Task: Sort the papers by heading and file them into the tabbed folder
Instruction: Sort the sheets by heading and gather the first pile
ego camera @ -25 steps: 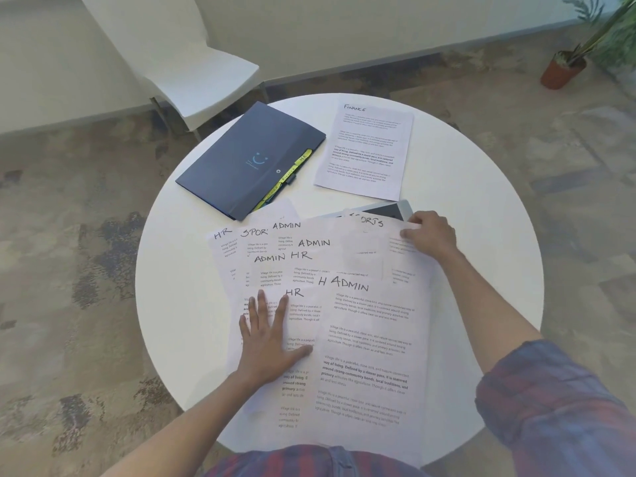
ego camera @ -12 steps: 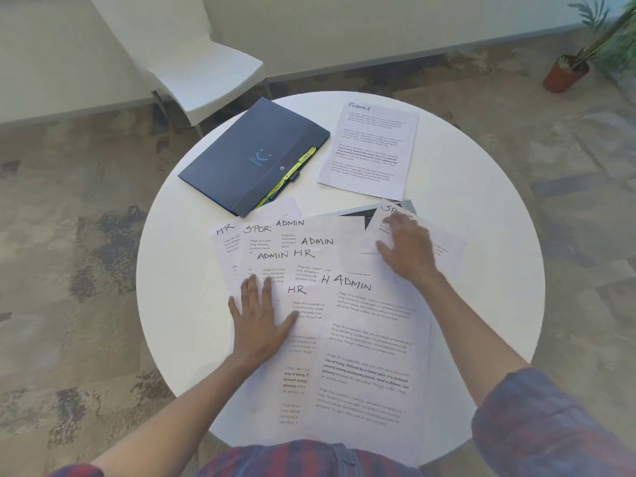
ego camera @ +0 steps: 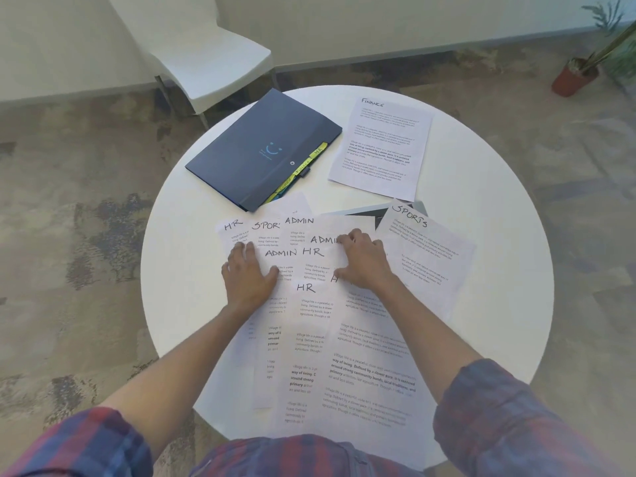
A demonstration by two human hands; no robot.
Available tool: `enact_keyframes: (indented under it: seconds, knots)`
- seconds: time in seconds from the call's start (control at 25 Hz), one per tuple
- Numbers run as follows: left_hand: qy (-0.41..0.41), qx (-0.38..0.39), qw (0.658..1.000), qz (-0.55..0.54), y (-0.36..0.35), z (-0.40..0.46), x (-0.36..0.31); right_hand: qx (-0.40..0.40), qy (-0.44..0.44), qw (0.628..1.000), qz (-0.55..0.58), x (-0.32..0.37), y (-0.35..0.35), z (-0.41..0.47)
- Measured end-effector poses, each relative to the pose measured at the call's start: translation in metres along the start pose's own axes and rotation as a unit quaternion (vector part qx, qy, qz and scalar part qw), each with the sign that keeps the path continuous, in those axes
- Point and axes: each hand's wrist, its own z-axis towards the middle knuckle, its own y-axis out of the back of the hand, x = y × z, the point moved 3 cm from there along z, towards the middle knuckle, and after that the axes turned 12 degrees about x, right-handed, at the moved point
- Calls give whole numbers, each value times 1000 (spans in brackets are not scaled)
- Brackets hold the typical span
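The round tabletop [ego camera: 481,235] carries the sorting. Beyond both hands lies the closed tabbed folder [ego camera: 254,149], unused so far. The fanned papers [ego camera: 371,356] overlap so headings show. The left hand [ego camera: 249,277] presses them flat-fingered; the right hand [ego camera: 364,261], fingers bent, rests on an ADMIN sheet [ego camera: 323,239], probably to slide it.

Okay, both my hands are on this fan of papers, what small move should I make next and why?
Probably slide the ADMIN sheet under your right hand out toward bare table, while the left hand pins the fan. FINANCE and SPORTS already lie apart; several ADMIN sheets remain mixed with HR.
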Motion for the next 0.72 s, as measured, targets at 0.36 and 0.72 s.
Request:
enact_keyframes:
  seconds: [0.36, 0.72]
  knots:
    - [128, 1, 965, -231, 19, 32, 3, 35, 18, 997, 69, 9, -1, -1]
    - [-62, 3, 923, -380, 15, -6, -23, -64, 52, 993, 79, 19, 28, 4]
